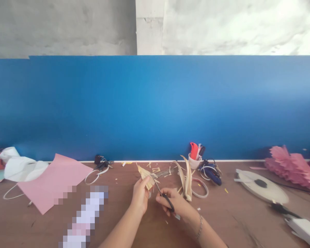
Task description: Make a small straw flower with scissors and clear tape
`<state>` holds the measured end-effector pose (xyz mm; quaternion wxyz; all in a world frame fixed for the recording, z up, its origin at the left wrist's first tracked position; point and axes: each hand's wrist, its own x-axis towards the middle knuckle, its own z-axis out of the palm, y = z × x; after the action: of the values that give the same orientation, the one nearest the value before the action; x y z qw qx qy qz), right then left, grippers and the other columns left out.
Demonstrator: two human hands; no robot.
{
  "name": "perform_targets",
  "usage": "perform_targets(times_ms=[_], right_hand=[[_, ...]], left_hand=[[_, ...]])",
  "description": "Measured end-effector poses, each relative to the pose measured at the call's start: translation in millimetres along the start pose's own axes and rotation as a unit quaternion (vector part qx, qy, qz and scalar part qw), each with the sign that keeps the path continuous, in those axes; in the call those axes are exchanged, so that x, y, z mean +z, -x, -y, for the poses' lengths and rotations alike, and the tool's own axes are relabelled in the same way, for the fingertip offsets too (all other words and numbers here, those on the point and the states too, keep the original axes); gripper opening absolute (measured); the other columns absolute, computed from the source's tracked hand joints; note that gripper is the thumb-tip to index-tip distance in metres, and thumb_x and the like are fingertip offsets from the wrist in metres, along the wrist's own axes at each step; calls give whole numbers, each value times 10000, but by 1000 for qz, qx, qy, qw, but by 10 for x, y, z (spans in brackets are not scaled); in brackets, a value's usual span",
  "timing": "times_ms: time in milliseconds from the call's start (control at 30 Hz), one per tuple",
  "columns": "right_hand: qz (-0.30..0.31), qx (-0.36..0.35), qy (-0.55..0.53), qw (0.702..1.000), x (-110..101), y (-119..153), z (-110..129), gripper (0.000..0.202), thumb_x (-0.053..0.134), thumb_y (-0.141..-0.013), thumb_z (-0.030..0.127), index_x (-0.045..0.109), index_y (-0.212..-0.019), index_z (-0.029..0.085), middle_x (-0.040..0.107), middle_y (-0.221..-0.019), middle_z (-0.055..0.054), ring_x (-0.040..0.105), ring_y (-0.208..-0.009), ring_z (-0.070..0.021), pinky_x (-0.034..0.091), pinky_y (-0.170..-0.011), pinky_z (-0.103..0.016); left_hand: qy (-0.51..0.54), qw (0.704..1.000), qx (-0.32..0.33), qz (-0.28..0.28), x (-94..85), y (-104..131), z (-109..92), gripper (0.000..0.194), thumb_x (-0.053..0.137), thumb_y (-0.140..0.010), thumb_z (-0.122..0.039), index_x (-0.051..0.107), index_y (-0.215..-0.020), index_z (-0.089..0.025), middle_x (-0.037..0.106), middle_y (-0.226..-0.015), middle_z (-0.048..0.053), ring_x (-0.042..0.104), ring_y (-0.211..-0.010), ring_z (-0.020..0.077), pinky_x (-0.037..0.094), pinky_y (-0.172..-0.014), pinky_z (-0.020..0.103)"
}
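My left hand (140,196) pinches a pale tan, dried leaf-like strip (145,175) and holds it up just above the brown table (237,220). My right hand (175,204) grips black-handled scissors (163,195); their blades point up-left and reach the strip's lower edge. Small tan offcuts (156,169) lie scattered on the table behind my hands. More long tan strips (186,179) lie to the right of my right hand.
A pink paper sheet (54,181) and white cloth (22,168) lie at the left. Keys (100,163), a white cup of tools (195,155), a blue glue gun (209,170), a tape ring (200,187), a white oval dish (260,186) and pink fringed paper (291,167) sit along the blue wall.
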<state>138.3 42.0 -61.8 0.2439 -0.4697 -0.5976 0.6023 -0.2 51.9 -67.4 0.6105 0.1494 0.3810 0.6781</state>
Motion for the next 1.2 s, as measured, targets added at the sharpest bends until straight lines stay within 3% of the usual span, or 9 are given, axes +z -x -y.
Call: perform_targets(times_ms=[400,700,1200], right_hand=[[-8,-19,2,1000,8,8,18,290,634,-674,436,516,-699,173,479,-403,94,401,-306,-42,207,-302,-145],[-8,12,0,1000,5,29,35,262,608,-681,414,525,-745,174,531,-440,77,447,-309,-51,189,-273,-139],[-8,-19,1,1000,1,-29,-52,293,626,-679,442,517,-719,173,482,-406,89,392,-294,-41,182,-285,-140]], left_hand=[[-27,1000,12,-1,-14,-14,-10,148,712,-596,-190,625,-697,-125,656,-661,43,604,-597,137,485,-587,246],[-77,997,19,25,-13,-1,-44,187,709,-559,-253,623,-659,-121,595,-555,-4,513,-483,92,367,-466,200],[-93,995,4,22,-9,-7,-63,217,728,-548,-263,622,-682,-129,621,-573,1,543,-512,106,382,-489,208]])
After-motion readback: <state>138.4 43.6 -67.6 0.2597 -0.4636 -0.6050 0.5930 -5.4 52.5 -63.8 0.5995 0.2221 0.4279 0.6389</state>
